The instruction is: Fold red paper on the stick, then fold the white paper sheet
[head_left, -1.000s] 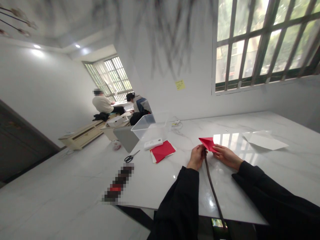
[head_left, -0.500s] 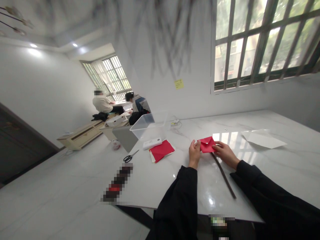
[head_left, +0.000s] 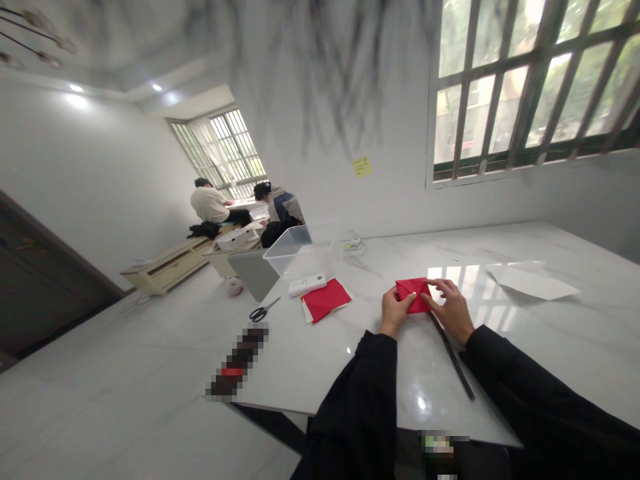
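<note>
A folded piece of red paper [head_left: 413, 287], shaped like a small envelope, is between my two hands above the white marbled table. My left hand [head_left: 395, 311] grips its left side, the thumb lying on top of the paper. My right hand [head_left: 451, 308] pinches the right side between thumb and forefinger, with the thumb near the middle fold. The fingers beneath the paper are hidden. Below the paper a thin dark strip [head_left: 453, 357] lies on the table, its upper end close to my right hand.
Left of my hands lie red sheets [head_left: 326, 301], a white device [head_left: 307, 285] and black-handled scissors [head_left: 263, 311]. Behind them stands a clear plastic box [head_left: 290, 253]. A white sheet [head_left: 537, 281] lies at the right. Two people sit by the far window.
The raised flap of the red paper now lies flatter, and both thumbs have come onto its top. My right hand has turned, its fingers more bent. The view has shifted slightly.
</note>
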